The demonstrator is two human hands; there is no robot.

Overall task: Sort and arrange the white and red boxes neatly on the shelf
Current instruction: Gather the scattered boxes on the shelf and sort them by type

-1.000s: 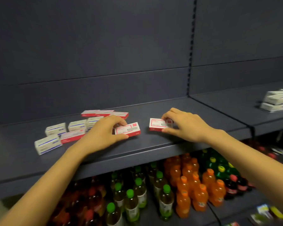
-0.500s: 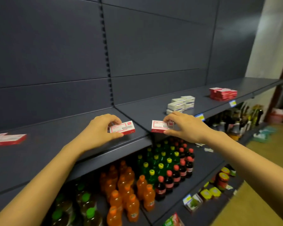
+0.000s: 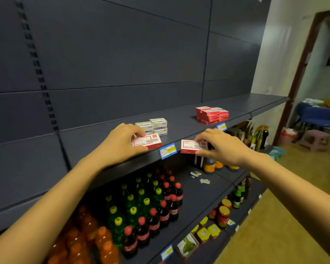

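The left hand (image 3: 120, 145) is holding a red box (image 3: 147, 141) in a thumb-and-finger grip, low over the front of the dark shelf (image 3: 95, 138), just in front of the white stack (image 3: 154, 127). The right hand (image 3: 222, 146) is gripping a second red box (image 3: 191, 146) the same way, out in the air past the shelf's front edge, beside a blue price tag (image 3: 168, 150). The red stack (image 3: 211, 114) is sitting farther right on the shelf, well apart from the white one.
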